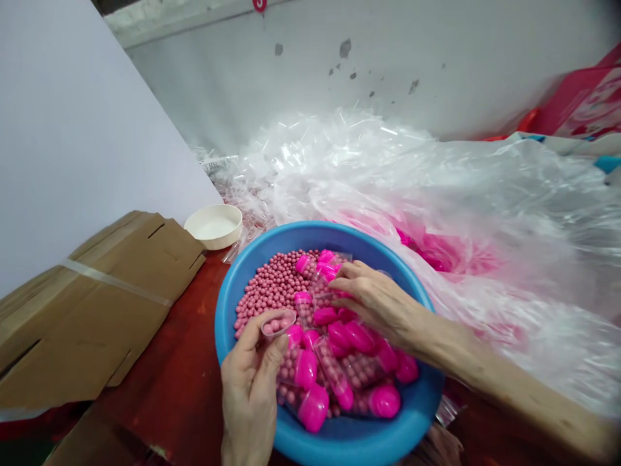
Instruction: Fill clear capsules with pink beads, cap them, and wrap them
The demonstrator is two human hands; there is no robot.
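A blue basin point(233, 285) sits on the red table, filled with small pink balls point(272, 285) and several clear tubes with pink caps point(334, 372). My left hand point(250, 388) is closed around an open clear tube point(278, 323) partly filled with pink balls, held at the basin's near left side. My right hand point(376, 301) reaches into the basin from the right, its fingers curled down on the capped tubes and loose pink caps point(325, 316) in the middle.
A flattened cardboard box point(87, 310) lies on the left. A white shallow dish point(214, 226) stands behind the basin. Large clear plastic bags point(436, 207) with empty tubes and pink caps fill the right and back. A white board point(72, 129) leans at left.
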